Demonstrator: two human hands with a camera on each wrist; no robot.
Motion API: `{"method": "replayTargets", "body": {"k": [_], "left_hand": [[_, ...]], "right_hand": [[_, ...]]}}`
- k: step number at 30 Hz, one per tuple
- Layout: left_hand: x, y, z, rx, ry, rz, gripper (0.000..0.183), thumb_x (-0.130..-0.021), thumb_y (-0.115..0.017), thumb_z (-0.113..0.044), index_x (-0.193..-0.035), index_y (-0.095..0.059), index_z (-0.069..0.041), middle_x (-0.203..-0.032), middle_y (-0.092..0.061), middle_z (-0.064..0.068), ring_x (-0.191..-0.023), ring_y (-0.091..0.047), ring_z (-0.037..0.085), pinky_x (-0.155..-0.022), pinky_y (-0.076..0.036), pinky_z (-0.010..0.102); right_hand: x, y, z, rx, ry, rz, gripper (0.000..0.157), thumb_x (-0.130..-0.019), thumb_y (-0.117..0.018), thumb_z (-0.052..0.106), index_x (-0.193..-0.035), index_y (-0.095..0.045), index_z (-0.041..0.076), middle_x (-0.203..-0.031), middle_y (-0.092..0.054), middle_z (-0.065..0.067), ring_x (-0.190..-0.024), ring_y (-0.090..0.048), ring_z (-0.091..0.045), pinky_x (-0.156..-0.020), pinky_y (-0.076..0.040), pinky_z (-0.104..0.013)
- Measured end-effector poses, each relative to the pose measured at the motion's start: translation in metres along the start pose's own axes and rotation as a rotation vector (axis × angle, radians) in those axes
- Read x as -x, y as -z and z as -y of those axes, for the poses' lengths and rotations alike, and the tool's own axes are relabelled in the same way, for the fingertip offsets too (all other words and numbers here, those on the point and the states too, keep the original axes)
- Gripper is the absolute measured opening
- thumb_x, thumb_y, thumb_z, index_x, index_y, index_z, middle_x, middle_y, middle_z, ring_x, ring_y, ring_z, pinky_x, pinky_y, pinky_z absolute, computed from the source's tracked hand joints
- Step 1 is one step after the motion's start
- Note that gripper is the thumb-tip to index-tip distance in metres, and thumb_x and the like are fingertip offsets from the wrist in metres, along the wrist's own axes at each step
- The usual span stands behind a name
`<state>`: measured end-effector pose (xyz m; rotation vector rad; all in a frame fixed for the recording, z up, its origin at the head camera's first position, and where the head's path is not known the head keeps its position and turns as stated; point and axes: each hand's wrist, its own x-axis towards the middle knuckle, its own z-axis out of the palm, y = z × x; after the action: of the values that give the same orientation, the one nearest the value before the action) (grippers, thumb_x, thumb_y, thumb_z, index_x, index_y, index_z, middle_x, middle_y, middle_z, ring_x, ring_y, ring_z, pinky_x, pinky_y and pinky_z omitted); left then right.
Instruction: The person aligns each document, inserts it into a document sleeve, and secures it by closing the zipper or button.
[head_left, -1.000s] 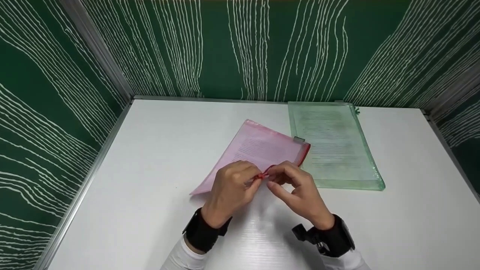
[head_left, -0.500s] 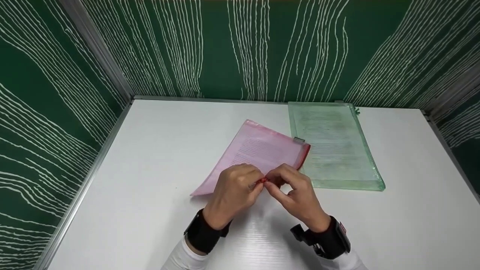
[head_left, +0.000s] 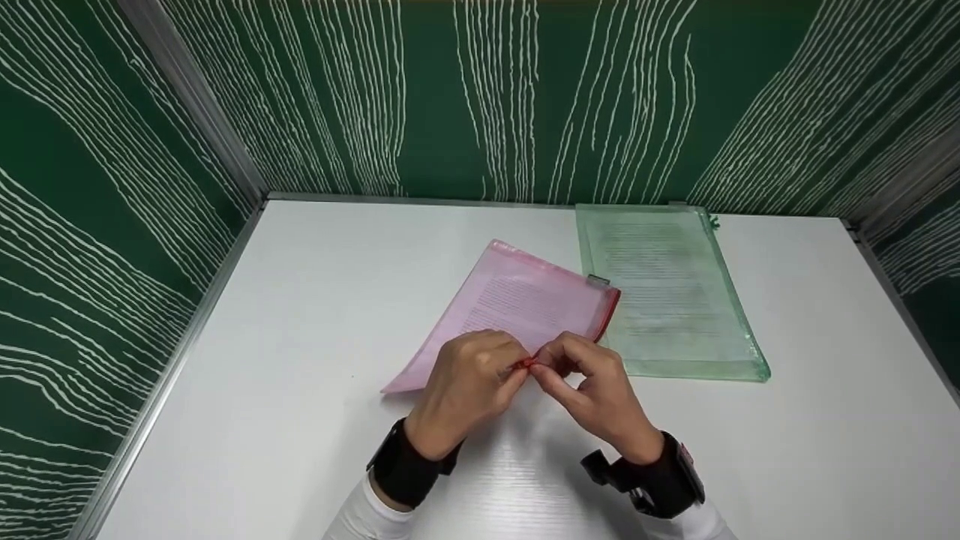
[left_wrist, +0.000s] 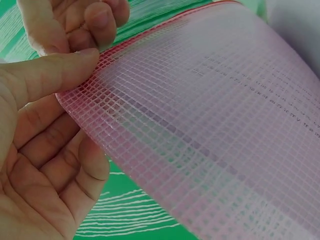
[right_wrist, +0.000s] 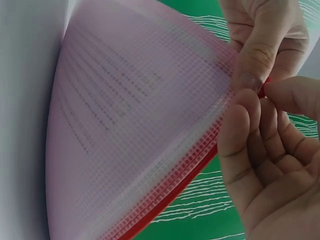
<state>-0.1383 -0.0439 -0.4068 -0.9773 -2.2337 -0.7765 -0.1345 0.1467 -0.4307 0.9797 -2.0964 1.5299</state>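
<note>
A pink mesh zip pouch (head_left: 517, 292) with a printed sheet inside is tilted up from the table at its near corner. My left hand (head_left: 469, 382) pinches that corner; in the left wrist view the thumb lies on top of the mesh (left_wrist: 175, 110). My right hand (head_left: 596, 394) meets it there, thumb and forefinger pinching a small red piece (right_wrist: 262, 91) at the end of the zip. The red zip edge (right_wrist: 165, 205) runs along the pouch's side away from my fingers. Fingers hide most of the red piece, so its exact shape cannot be made out.
A green mesh zip pouch (head_left: 667, 285) with a printed sheet lies flat at the back right, partly under the pink pouch's far corner. The white table (head_left: 315, 300) is bordered by green walls (head_left: 427, 97) with white wavy lines.
My right thumb and forefinger have closed together on the red piece and moved slightly down toward me. A red strand visible earlier is now tucked between the fingers. The left hand has barely moved.
</note>
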Motion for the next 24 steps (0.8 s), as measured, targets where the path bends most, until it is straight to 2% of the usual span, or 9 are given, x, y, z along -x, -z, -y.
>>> {"method": "replayTargets", "body": {"k": [8, 18, 24], "left_hand": [[-0.0011, 0.0006, -0.0019, 0.021, 0.001, 0.006, 0.013, -0.08, -0.081, 0.0, -0.076, -0.074, -0.009, -0.072, -0.068, -0.003, -0.066, -0.065, 0.01, -0.061, -0.052, 0.023], [-0.0008, 0.0027, -0.0049, 0.075, 0.007, -0.017, 0.01, -0.085, -0.081, -0.003, -0.079, -0.073, -0.008, -0.079, -0.072, -0.001, -0.074, -0.068, 0.012, -0.069, -0.055, 0.025], [-0.001, 0.0014, -0.0047, 0.033, -0.032, -0.031, 0.009, -0.086, -0.08, -0.005, -0.081, -0.074, -0.008, -0.08, -0.072, -0.002, -0.073, -0.068, 0.012, -0.069, -0.055, 0.024]], "right_hand": [[0.0009, 0.0012, -0.0026, -0.168, -0.035, 0.069, 0.023, -0.09, -0.063, -0.019, -0.088, -0.063, 0.004, -0.071, -0.059, -0.007, -0.056, -0.055, -0.014, -0.052, -0.046, -0.021], [0.0006, 0.0037, 0.0035, -0.251, -0.102, 0.038, 0.024, -0.095, -0.057, -0.017, -0.087, -0.066, 0.004, -0.073, -0.06, -0.011, -0.061, -0.056, -0.018, -0.059, -0.048, -0.025], [0.0013, 0.0063, 0.0027, -0.29, -0.14, 0.033, 0.023, -0.096, -0.057, -0.016, -0.087, -0.066, 0.003, -0.072, -0.06, -0.01, -0.064, -0.057, -0.018, -0.062, -0.049, -0.026]]}}
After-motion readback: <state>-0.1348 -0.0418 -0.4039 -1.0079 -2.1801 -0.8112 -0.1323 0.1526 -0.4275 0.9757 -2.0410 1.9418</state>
